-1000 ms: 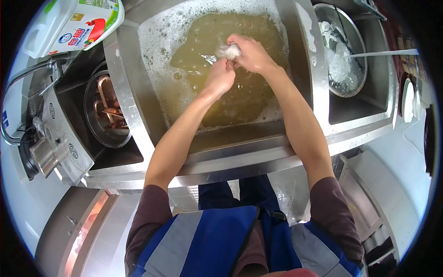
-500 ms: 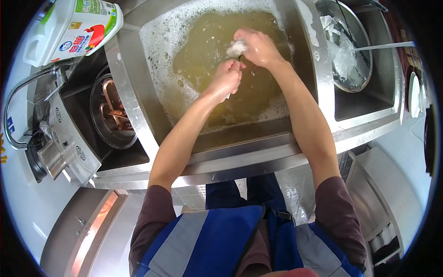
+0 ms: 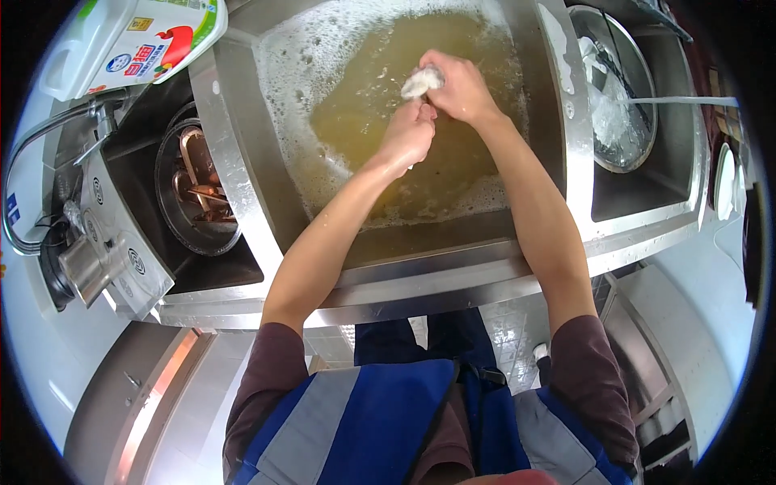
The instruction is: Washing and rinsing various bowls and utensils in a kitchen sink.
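Note:
Over the murky, foamy water of the middle sink basin (image 3: 540,162), my two hands work close together. My right hand (image 3: 459,87) is closed on a bunched white cloth (image 3: 422,82), which sticks out past its thumb and fingers. Just below and left of it, my left hand (image 3: 408,134) is a fist around something slim. A small pale end of that thing shows under the fist, and the rest is hidden by the fingers. The cloth meets the top of the left fist.
In the left basin a round tub (image 3: 170,212) holds several brown pieces. A metal bowl (image 3: 647,89) with clear plastic and a pale stick sits in the right basin. A large white jug (image 3: 89,56) stands at the upper left, near a curved faucet (image 3: 40,137). White plates (image 3: 724,182) are at the far right.
My hands stay together, and the cloth now sits lower, against the left fist. The view has shifted slightly. A white shoe now shows on the floor to the right of my legs.

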`<act>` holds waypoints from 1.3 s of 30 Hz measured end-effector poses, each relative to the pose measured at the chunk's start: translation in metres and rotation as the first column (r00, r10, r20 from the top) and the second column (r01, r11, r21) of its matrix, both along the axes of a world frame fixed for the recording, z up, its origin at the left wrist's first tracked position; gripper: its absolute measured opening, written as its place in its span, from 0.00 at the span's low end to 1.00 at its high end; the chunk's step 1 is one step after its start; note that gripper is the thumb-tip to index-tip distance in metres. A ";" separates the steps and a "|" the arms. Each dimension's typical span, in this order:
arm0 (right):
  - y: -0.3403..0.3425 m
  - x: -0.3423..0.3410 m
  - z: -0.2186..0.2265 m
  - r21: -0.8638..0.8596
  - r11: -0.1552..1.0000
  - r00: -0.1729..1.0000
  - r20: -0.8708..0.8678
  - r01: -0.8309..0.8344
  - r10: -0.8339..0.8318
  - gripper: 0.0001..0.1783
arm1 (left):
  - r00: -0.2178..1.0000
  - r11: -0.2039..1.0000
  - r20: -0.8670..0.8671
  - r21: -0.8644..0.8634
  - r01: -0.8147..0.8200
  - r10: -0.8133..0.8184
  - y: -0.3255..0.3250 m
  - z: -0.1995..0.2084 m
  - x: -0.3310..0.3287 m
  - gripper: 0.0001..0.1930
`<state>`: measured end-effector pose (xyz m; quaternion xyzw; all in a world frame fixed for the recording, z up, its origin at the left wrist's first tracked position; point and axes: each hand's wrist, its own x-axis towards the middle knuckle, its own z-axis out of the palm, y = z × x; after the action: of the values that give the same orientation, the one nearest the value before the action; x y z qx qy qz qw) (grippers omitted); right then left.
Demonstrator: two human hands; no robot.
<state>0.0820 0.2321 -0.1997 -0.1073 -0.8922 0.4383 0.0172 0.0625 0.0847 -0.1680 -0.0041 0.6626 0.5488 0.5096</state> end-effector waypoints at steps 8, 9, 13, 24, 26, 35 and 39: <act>0.002 -0.002 -0.004 0.120 0.989 0.994 -0.075 0.091 -0.082 0.13 | 0.981 0.995 0.178 0.051 -0.091 0.081 0.002 0.005 -0.006 0.11; 0.000 -0.001 0.000 0.127 0.991 0.999 -0.021 -0.030 0.033 0.12 | 0.980 0.995 0.181 0.045 -0.086 0.076 0.001 0.006 -0.007 0.11; 0.019 0.003 -0.004 0.276 0.899 0.940 -0.130 0.341 -0.316 0.09 | 0.973 0.997 0.222 0.061 0.055 -0.067 0.001 0.013 -0.006 0.10; 0.004 0.000 0.009 0.259 0.965 0.989 0.146 -0.049 0.011 0.15 | 0.974 0.999 0.225 -0.039 0.022 -0.013 0.002 0.009 -0.006 0.08; 0.009 -0.001 0.003 0.293 0.951 0.992 0.047 0.098 -0.117 0.16 | 0.972 0.999 0.232 -0.006 0.039 -0.036 0.000 0.011 -0.009 0.08; 0.013 -0.002 -0.001 -0.099 0.991 0.981 0.160 -0.091 0.106 0.16 | 0.949 0.999 0.316 0.039 -0.029 0.015 -0.001 0.004 -0.007 0.11; 0.013 0.001 -0.003 0.289 0.952 0.961 0.218 0.103 -0.170 0.15 | 0.950 0.996 0.301 0.062 0.062 -0.078 -0.004 -0.005 -0.007 0.12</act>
<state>0.0833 0.2456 -0.2026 -0.2180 -0.9303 0.2915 -0.0455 0.0556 0.0811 -0.1730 -0.0514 0.5619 0.5402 0.6244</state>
